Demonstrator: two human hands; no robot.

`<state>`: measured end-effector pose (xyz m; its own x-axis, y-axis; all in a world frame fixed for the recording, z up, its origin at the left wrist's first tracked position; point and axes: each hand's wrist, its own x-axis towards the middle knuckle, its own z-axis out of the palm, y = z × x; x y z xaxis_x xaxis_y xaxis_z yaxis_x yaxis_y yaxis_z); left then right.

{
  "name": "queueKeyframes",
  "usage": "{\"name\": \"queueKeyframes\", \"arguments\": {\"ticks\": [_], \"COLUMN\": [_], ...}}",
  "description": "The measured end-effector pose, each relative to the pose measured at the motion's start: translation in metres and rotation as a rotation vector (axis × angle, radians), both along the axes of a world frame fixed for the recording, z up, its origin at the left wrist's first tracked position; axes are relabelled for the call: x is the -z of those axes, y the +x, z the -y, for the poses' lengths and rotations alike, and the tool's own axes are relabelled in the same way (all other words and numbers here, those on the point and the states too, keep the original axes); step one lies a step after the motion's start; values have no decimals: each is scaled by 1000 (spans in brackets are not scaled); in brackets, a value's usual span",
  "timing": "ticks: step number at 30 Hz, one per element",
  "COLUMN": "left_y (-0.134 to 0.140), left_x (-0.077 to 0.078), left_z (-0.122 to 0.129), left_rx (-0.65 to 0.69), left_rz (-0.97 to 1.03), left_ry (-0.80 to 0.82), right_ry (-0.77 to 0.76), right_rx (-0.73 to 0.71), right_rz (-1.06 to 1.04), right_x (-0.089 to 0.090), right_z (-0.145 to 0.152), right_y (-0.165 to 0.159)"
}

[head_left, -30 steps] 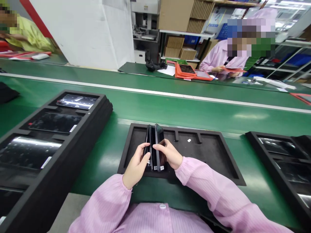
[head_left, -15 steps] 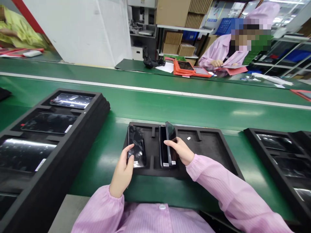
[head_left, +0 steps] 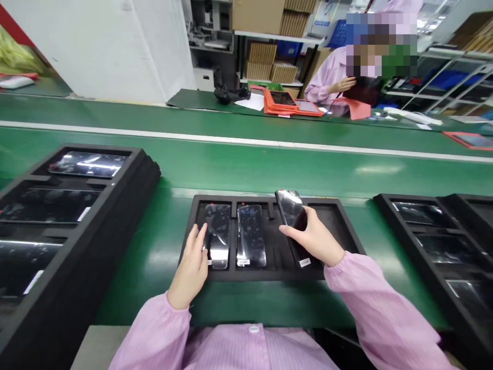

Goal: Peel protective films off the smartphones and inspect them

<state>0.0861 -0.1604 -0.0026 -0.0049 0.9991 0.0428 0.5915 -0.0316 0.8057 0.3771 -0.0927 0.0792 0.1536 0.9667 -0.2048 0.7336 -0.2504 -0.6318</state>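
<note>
A black foam tray (head_left: 265,276) lies in front of me, divided into slots. Its left slot holds a dark smartphone (head_left: 219,226) with a small red tab on top and a white label at the bottom. Fingers stretched out, my left hand (head_left: 189,275) rests at that phone's left edge. A second smartphone (head_left: 251,234) lies flat in the adjacent slot. My right hand (head_left: 318,237) grips a third smartphone (head_left: 289,206) by its sides, tilted over the slots right of the second one. Part of this phone is hidden behind the thumb and fingers.
Stacked black foam trays (head_left: 127,205) with phones stand at left, and more phone trays (head_left: 400,241) at right. All rest on a green work surface (head_left: 239,167). Across it are red-framed tablets (head_left: 283,100) and a co-worker (head_left: 327,77) in pink holding a dark object.
Two phones now lie in the left slots. My right hand has moved right with its phone, off the one beneath. My left fingers have loosened. The co-worker has lifted a dark object.
</note>
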Motion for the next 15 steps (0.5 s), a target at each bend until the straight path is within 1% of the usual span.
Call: {"name": "queueKeyframes", "arguments": {"ticks": [2,4,6,7,8,10,11,12,13,15], "left_y": [2,1,-4,-8,-12,-19,-22,-23,-24,-26], "left_x": [2,3,2,2,2,2,2,3,4,9], "left_z": [4,10,15,17,19,22,23,24,24,24], "left_rx": [-52,-89,-157,-196,-230,-282,-308,-332,-344,-330], "left_rz": [-77,-144,-209,-234,-251,-235,-198,-151,-101,-32], "left_ry": [57,130,197,206,183,69,-11,-93,-161,-212], "right_ry": [0,21,96,162,241,385,424,422,382,212], "right_rx": [43,57,33,11,-6,2,46,123,226,442], "right_rz": [195,302,291,259,232,222,245,270,291,258], "right_x": [12,30,46,51,55,56,54,52,51,50], "right_z": [3,8,16,20,24,31,34,37,39,42], "right_y": [6,4,1,2,6,24,38,55,73,107]}}
